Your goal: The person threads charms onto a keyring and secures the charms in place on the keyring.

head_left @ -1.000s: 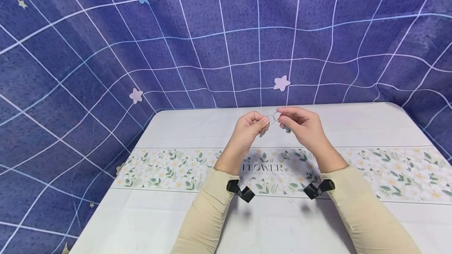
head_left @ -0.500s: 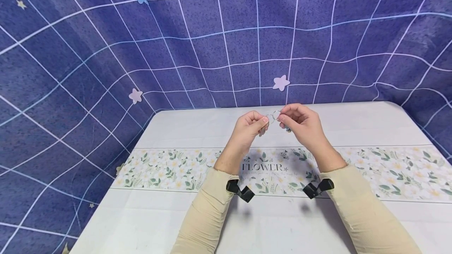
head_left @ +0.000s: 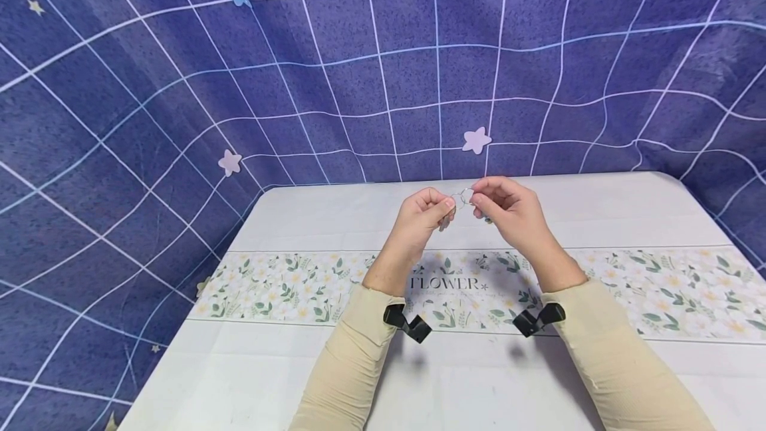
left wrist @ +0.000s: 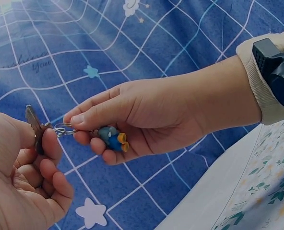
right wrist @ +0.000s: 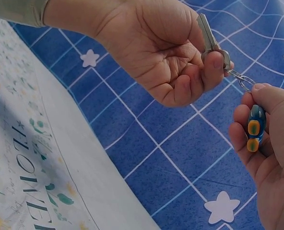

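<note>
Over the far part of the table, my left hand [head_left: 423,213] pinches a metal key [right wrist: 207,36] between thumb and fingers, its blade pointing up past the fingers in the right wrist view. My right hand [head_left: 509,208] pinches a thin key ring [head_left: 468,196] linked to a small figurine charm [left wrist: 112,138]. That charm is blue with yellow-orange feet and hangs against the right fingers. Between the hands, the silver rings [right wrist: 241,79] overlap and look joined; whether one is threaded through the other's coil cannot be made out.
A white table [head_left: 287,218] carries a floral band with the word FLOWER [head_left: 445,283]. Behind it and to the left hangs a blue curtain [head_left: 359,85] with pale grid lines and stars. Each wrist wears a black camera mount [head_left: 408,323].
My right fingers have shifted slightly and their index finger has bent in closer to the ring. The right-hand ring has edged left, overlapping the left one more. My left hand stays nearly still.
</note>
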Available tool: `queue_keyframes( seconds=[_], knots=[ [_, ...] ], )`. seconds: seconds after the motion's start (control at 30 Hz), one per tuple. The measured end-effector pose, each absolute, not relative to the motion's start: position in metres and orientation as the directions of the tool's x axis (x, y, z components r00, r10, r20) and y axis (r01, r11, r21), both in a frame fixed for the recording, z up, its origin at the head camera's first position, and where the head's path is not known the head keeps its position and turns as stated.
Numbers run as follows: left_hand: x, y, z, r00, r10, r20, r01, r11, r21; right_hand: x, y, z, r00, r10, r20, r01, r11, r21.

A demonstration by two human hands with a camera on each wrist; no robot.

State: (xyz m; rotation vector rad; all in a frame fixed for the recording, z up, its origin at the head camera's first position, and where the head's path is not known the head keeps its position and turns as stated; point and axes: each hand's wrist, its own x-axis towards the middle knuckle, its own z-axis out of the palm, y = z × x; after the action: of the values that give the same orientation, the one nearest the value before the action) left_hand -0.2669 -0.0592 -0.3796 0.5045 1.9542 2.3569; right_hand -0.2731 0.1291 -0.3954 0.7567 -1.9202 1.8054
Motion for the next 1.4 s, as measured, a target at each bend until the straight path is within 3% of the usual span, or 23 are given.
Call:
queue_keyframes(
  seconds=[0.7, 1.0, 1.4],
  knots=[
    [-0.2684, -0.0582, -0.3818, -0.939, 0.243, 0.242, 0.188, -0.226, 0.956, -0.2747, 0.1271, -0.3973, -0.804, -0.15, 0.576, -0.564, -0.113, -0.818],
    [-0.2691, -0.0571, -0.383, -0.937, 0.244, 0.249, 0.194, -0.226, 0.955, -0.2742, 0.1278, -0.3959, -0.811, -0.134, 0.57, -0.567, -0.059, -0.821],
    [-0.268, -0.056, -0.3823, -0.938, 0.239, 0.25, 0.197, -0.227, 0.954, -0.2749, 0.1284, -0.3961, -0.77, -0.155, 0.62, -0.627, 0.002, -0.779]
  ],
)
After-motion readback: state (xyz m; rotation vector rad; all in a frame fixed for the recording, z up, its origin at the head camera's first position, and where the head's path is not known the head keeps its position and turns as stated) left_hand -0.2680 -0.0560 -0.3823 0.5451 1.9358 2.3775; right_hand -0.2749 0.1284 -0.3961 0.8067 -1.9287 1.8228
